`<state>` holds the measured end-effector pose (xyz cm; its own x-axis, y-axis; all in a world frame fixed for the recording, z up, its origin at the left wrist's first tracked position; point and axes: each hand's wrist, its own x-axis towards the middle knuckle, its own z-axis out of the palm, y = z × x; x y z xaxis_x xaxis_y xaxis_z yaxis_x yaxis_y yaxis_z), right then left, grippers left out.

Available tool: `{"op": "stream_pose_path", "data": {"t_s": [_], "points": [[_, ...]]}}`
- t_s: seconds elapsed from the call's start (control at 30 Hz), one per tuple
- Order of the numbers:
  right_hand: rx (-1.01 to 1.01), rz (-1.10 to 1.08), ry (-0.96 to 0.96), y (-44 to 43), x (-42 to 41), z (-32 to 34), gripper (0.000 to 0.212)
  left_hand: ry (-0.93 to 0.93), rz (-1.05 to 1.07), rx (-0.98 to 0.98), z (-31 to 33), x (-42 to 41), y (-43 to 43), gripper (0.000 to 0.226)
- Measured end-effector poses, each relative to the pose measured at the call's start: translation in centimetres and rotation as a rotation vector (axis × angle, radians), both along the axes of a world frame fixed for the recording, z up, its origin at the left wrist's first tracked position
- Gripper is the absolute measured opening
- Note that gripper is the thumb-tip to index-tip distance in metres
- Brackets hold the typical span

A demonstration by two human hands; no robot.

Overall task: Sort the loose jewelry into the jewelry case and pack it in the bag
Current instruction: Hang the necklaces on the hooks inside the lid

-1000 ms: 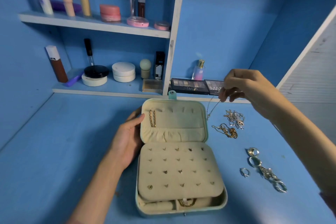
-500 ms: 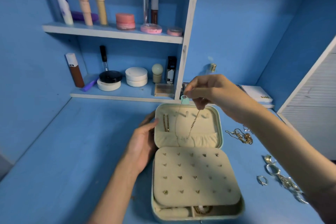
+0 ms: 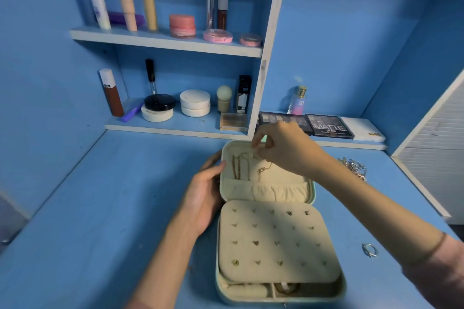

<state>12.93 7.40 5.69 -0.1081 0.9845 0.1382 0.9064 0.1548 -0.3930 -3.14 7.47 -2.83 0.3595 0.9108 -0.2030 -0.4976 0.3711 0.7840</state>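
Observation:
An open mint jewelry case [image 3: 312,189] lies on the blue desk, its cream lid panel upright and a cream earring pad [image 3: 276,241] with several studs in front. A gold chain [image 3: 236,167] hangs on the lid's left hook. My left hand [image 3: 204,192] holds the lid's left edge. My right hand [image 3: 281,149] pinches a thin gold necklace [image 3: 262,172] at the lid's top hooks; its clasp end dangles over the panel. Loose silver chains [image 3: 355,167] and a silver ring [image 3: 369,249] lie on the desk to the right. No bag is in view.
Two shelves behind hold cosmetics: tubes, jars, compacts, a perfume bottle [image 3: 298,100], and eyeshadow palettes [image 3: 326,125] just behind the case. A white slatted panel [image 3: 437,148] stands at the right. Blue desk surface [image 3: 113,208] stretches left of the case.
My right hand carried the thin necklace from the loose pile on the right over to the lid's hooks. The camera moved closer. My left hand stayed on the lid.

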Motion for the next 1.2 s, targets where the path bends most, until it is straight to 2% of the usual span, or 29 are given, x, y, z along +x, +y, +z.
{"op": "stream_pose_path", "data": {"t_s": [0.2,0.4,0.6,0.73,0.87,1.03,1.2], "points": [[-0.024,0.001,-0.087,-1.7,1.2,-0.6,0.01,-0.005,-0.003,-0.004,-0.1,0.0,0.0,0.045],[-0.119,-0.044,-0.035,-3.8,2.6,-2.9,0.007,-0.038,-0.021,0.016,-0.1,0.1,0.1,0.053],[-0.178,-0.058,-0.028,-4.6,2.6,-3.5,0.038,-0.051,-0.032,0.013,-0.1,0.0,0.1,0.053],[-0.132,0.026,0.024,-5.1,3.0,-3.4,0.03,-0.049,-0.034,0.006,-0.1,0.0,0.2,0.054],[-0.088,0.079,-0.018,-5.1,3.2,-3.7,0.044,-0.053,-0.037,0.002,-0.1,0.0,0.1,0.054],[-0.134,0.117,0.006,-5.0,3.6,-3.6,0.027,-0.052,-0.031,-0.006,-0.1,0.0,0.1,0.056],[-0.143,0.156,0.012,-4.8,3.5,-3.4,0.045,-0.047,-0.033,-0.007,-0.1,0.0,0.1,0.054]]}}
